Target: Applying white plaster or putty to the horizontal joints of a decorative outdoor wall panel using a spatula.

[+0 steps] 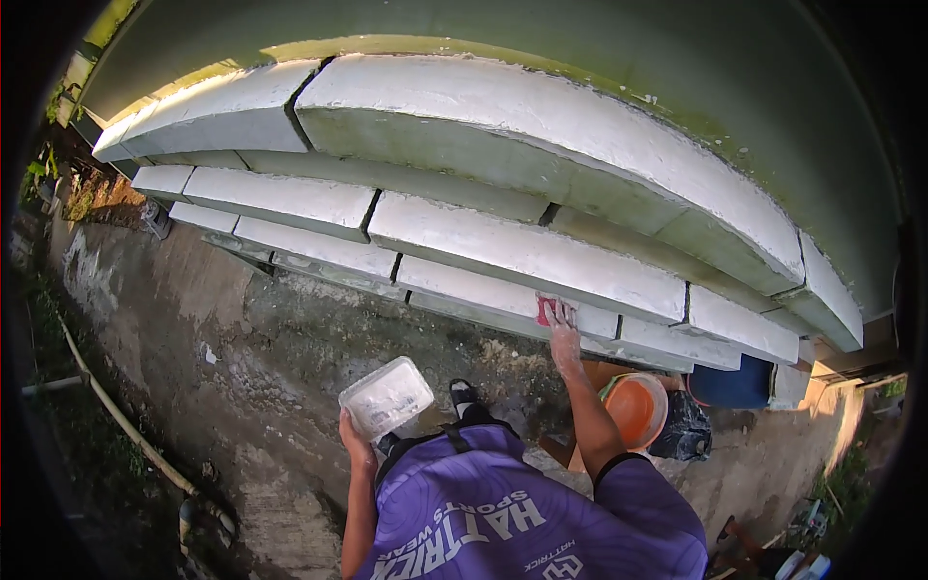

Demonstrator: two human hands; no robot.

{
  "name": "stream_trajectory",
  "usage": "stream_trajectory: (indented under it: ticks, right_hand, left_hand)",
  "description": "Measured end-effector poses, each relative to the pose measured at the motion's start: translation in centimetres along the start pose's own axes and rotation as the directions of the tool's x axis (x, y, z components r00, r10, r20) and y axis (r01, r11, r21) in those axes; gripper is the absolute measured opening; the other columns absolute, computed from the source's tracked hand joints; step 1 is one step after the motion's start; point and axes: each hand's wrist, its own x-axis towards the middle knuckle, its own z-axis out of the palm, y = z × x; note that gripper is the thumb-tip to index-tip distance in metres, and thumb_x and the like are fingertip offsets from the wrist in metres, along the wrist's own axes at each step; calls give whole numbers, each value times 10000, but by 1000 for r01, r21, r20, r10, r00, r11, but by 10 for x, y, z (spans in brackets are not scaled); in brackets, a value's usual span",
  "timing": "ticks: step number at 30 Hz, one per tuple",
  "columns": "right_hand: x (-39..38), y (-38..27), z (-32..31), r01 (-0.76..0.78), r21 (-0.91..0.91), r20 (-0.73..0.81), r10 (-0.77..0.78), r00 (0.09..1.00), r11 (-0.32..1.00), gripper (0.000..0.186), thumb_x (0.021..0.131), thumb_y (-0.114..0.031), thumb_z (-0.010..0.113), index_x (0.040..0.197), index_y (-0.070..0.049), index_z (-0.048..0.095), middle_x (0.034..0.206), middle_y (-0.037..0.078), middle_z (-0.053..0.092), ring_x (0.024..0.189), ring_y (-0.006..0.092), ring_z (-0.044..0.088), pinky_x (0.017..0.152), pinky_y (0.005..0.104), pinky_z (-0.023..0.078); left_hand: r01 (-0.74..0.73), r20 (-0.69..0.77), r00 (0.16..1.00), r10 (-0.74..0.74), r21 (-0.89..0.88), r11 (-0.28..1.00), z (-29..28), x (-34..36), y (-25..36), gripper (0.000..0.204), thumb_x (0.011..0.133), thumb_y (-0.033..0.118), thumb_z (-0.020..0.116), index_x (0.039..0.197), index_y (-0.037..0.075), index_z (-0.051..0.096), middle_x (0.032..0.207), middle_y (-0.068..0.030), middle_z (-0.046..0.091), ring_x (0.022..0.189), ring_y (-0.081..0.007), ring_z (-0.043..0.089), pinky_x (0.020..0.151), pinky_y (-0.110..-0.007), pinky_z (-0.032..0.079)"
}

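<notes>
A purple sports shirt [483, 512] fills the near foreground, its wearer facing tiered, white-coated ledges [522, 248].
The left grip [358, 443] is closed on the edge of a rectangular white plastic tub [401, 416] with whitish residue inside. The right grip [564, 332], fingers slightly spread, holds a small red pad [546, 309] against the lowest ledge [464, 286]. Near the right forearm [588, 406], an orange basin [633, 411] stands beside a black plastic bag [681, 425].

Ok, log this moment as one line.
left hand: holds white tray | right hand: holds red pad against lowest white ledge | nearby: orange basin
</notes>
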Motion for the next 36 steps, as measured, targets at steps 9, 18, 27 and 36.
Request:
stream_trajectory:
  ticks: [9, 18, 27, 36]
  right_hand:
    - [-40, 1, -43, 10, 294, -65, 10, 998, 956, 592, 719, 61, 546, 1284, -116, 542, 1326, 115, 512, 1234, 290, 474, 1067, 431, 370]
    - [-5, -17, -12, -94, 133, 105, 80, 991, 987, 540, 796, 9, 490, 1322, -116, 511, 1372, 158, 469, 1267, 327, 447, 1070, 420, 362]
    - [17, -52, -35, 1, 313, -61, 19, 998, 950, 549, 756, 46, 514, 1286, -95, 536, 1330, 142, 515, 1232, 323, 480, 1043, 419, 390]
    - [23, -98, -13, 38, -23, 125, -35, 992, 999, 517, 844, -74, 498, 1358, -129, 468, 1369, 137, 478, 1221, 282, 492, 1054, 396, 379]
  left_hand:
    - [7, 73, 997, -1, -75, 997, -10, -2, -5, 547, 990, 388, 370, 1364, -8, 413, 1336, -103, 485, 1214, -217, 481, 1039, -349, 355]
    - [0, 156, 988, 1, -2, 1000, 0, 13, -14, 554, 995, 419, 357, 1356, 3, 421, 1347, -84, 481, 1233, -212, 463, 1061, -353, 326]
    - [34, 204, 979, -28, -30, 999, 24, -13, 13, 552, 998, 414, 348, 1359, 1, 417, 1348, -92, 479, 1237, -220, 460, 1059, -356, 330]
    - [33, 138, 990, -18, -112, 993, 17, -19, 4, 555, 979, 425, 385, 1324, -5, 451, 1290, -105, 526, 1180, -231, 512, 1030, -362, 373]
